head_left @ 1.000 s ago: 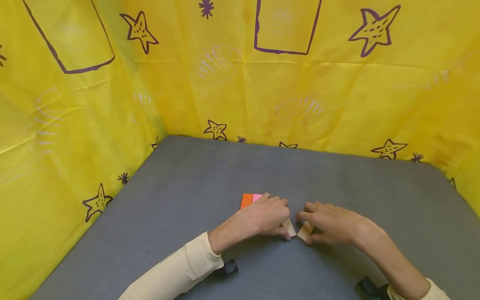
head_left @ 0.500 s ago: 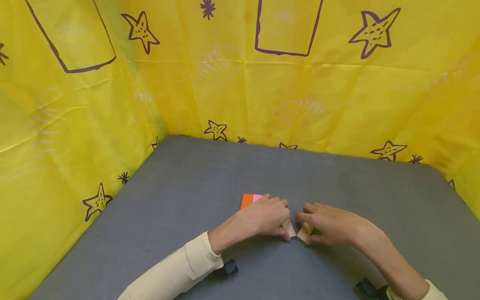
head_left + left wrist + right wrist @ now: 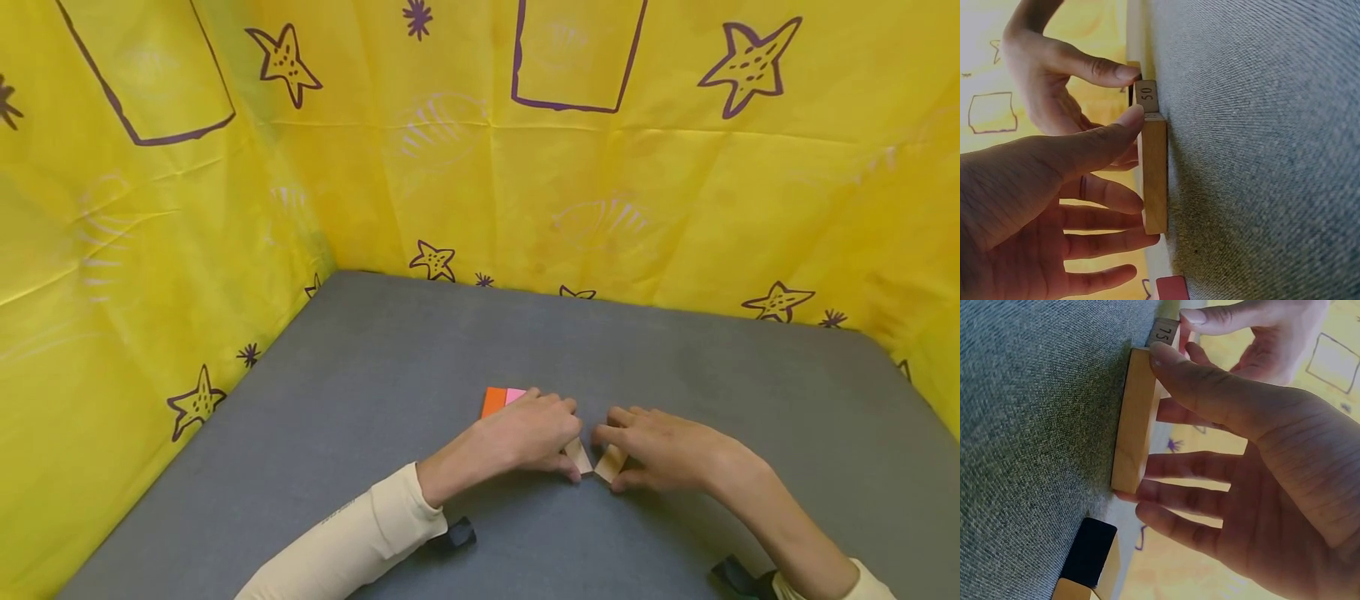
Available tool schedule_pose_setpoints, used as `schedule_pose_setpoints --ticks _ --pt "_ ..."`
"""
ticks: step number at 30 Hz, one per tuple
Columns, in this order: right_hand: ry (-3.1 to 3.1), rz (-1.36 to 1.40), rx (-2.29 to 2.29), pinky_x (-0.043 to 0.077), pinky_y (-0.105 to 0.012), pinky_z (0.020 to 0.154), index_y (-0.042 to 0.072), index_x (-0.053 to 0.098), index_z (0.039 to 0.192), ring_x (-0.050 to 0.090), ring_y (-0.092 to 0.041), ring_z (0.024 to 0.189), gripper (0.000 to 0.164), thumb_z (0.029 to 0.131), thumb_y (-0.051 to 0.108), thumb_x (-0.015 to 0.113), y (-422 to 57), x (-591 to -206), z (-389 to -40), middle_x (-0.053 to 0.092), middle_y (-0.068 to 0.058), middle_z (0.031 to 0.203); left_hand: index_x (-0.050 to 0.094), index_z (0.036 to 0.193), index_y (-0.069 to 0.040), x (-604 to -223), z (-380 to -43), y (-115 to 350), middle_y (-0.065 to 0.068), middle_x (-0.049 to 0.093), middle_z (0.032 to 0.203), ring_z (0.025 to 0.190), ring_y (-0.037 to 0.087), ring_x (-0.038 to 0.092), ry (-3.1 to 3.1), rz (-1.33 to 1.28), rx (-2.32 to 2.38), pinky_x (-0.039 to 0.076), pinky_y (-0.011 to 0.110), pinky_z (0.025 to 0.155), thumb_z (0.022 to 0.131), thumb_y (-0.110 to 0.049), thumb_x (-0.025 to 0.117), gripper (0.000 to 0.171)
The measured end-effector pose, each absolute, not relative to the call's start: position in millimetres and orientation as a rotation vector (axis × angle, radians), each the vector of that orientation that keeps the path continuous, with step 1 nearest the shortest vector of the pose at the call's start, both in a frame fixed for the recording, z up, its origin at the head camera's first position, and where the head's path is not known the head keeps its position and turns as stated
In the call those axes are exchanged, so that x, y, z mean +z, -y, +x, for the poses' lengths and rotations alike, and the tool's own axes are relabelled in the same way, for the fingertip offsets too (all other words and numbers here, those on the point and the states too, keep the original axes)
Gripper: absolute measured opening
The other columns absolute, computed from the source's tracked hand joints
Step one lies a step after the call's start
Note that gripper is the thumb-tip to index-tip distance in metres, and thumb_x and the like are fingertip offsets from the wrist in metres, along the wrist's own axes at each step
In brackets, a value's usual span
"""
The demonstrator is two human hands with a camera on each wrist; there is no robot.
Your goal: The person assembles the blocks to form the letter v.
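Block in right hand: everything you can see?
The wooden-looking block is long, rectangular and pale tan, its near end marked with dark digits reading 50. It appears to rest on the gray surface, its near corner meeting or almost meeting that of the other block. The right hand grips it, thumb at the near end, fingers toward the far end.

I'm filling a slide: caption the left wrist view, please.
On grey cloth, the left hand grips a block; beyond it, the right hand grips a second block marked 50.
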State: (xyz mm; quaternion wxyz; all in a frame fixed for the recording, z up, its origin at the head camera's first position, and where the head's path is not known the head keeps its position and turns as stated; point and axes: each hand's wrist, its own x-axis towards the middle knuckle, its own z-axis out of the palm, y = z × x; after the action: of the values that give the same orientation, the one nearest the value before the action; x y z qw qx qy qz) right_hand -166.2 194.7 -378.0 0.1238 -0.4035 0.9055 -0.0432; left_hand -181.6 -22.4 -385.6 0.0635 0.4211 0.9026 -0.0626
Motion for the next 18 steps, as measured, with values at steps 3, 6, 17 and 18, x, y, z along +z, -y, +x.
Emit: schedule_pose_setpoints --ticks 3,6,17,18 --pt "-2.637 -1.154 -0.123 0.047 -0.034 0.078 0.027 0.062 0.11 0.048 -0.007 0.087 0.033 0.088 0.041 0.083 -195 -377 -166 0.052 0.012 0.099 0.074 0.117 -0.022 -383 -183 22 -0.005 0.066 0.106 0.091 0.011 0.06 -2.714 1.284 -0.177 0.047 0.03 0.082 0.088 -0.063 0.074 0.05" --pt "-2.634 -1.129 -0.125 0.048 -0.035 0.079 0.027 0.063 0.111 0.049 -0.007 0.087 0.033 0.088 0.04 0.083 -195 -375 -167 0.053 0.011 0.1 0.071 0.126 -0.021 -378 -186 25 -0.004 0.066 0.112 0.096 0.011 0.062 -2.685 1.331 -0.166 0.05 0.03 0.086 0.089 -0.062 0.073 0.055" --pt "-2.729 -1.203 -0.148 0.054 -0.041 0.086 0.028 0.064 0.126 0.059 -0.012 0.099 0.039 0.094 0.045 0.076 -215 -367 -163 0.06 0.007 0.117 0.046 0.155 -0.024 -384 -179 56 -0.003 0.041 0.166 0.158 0.016 0.034 -2.429 1.679 -0.079 0.026 0.042 0.131 0.099 -0.07 0.051 0.073" --pt "-2.744 -1.195 -0.139 0.055 -0.045 0.088 0.028 0.064 0.128 0.061 -0.015 0.102 0.04 0.094 0.045 0.076 -219 -366 -162 0.061 0.005 0.12 0.04 0.16 -0.025 -385 -178 58 -0.003 0.035 0.171 0.162 0.017 0.027 -2.402 1.682 -0.079 0.022 0.043 0.132 0.099 -0.071 0.049 0.077"
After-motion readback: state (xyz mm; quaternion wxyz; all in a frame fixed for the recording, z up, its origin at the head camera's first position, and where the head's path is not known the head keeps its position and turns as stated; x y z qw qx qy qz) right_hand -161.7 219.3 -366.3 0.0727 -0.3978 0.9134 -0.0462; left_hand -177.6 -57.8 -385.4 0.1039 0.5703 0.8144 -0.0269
